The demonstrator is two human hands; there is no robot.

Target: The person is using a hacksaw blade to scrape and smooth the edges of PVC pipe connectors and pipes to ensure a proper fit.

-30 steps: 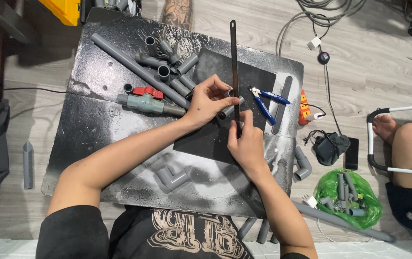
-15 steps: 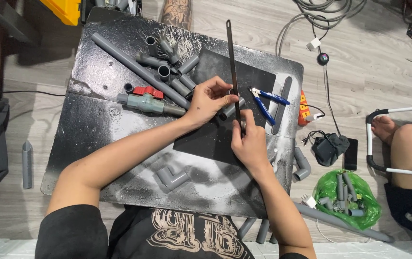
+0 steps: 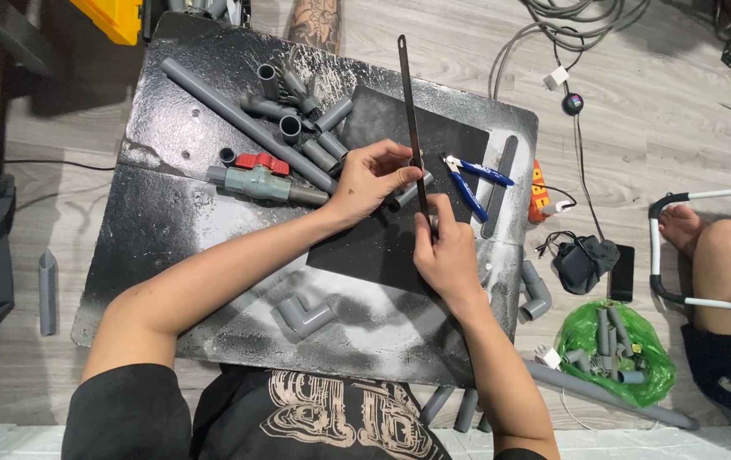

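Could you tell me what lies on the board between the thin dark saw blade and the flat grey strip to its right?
In the head view, blue-handled pliers lie between the thin dark saw blade and the flat grey strip.

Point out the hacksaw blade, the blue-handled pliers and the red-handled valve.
hacksaw blade (image 3: 408, 94), head view, on the bare upper stretch of the blade.
blue-handled pliers (image 3: 478, 177), head view, on the blue handles.
red-handled valve (image 3: 256, 175), head view, on the grey-green body under the red handle.

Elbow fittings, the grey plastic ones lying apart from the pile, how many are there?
2: one grey plastic elbow fitting on the black board's near part, by the left forearm; another grey elbow at the board's right edge. More may hide in the pile or green bag.
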